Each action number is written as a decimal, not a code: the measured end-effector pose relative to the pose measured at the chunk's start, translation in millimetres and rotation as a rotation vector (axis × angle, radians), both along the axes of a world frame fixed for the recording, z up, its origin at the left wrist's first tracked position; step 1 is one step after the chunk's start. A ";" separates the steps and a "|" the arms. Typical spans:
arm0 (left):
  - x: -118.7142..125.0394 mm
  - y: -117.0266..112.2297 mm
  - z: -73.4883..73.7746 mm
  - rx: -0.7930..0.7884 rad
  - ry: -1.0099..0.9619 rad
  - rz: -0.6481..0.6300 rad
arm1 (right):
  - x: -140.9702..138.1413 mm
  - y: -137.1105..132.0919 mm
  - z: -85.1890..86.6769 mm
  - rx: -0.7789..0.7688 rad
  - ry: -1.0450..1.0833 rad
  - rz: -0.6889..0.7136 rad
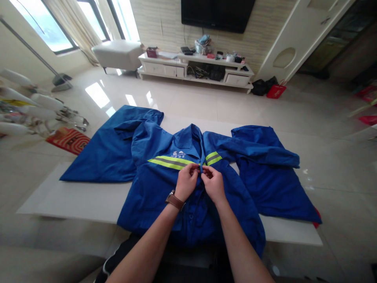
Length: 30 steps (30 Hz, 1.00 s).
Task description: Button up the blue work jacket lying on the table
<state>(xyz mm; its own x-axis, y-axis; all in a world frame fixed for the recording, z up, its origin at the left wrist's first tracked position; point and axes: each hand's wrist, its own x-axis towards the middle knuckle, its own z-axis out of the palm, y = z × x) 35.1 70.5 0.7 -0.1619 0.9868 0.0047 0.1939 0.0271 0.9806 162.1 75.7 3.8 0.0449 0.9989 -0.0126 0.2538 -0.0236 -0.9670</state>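
Observation:
A blue work jacket (159,188) with yellow-and-grey reflective strips and a white chest logo lies spread before me, its collar pointing away. My left hand (187,180), with a brown-strapped watch on the wrist, pinches the front edge of the jacket at chest height. Right beside it, my right hand (212,182) also pinches the front edge, the fingertips of both hands nearly meeting. Whether a button is between the fingers is hidden. Below the hands the lower front hangs toward me, with a button or buttonhole faintly visible.
Blue folded garments lie left (100,153) and right (273,184) of the jacket on a white table (79,204). Beyond stand a white TV cabinet (165,70) with clutter and a white stool (118,51). A red patterned bag (68,139) is on the left.

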 end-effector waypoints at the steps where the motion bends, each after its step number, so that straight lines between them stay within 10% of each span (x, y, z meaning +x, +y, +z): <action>1: -0.2 0.2 -0.9 -0.006 -0.010 0.000 | -0.6 -0.6 0.0 0.013 -0.016 0.003; 18: -9.5 13.2 -6.4 -0.122 -0.210 0.024 | 10.9 -1.1 5.0 0.318 -0.473 0.149; 30: -6.4 14.9 -10.7 -0.083 -0.128 0.026 | 5.5 -3.4 -1.7 0.218 -0.445 0.065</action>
<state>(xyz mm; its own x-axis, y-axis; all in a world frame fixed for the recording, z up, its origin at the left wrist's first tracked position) 28.7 85.4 -10.0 -0.1817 0.9784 -0.0990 0.0652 0.1124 0.9915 167.6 72.4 2.1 -0.0643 0.9771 0.2029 0.6375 0.1967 -0.7450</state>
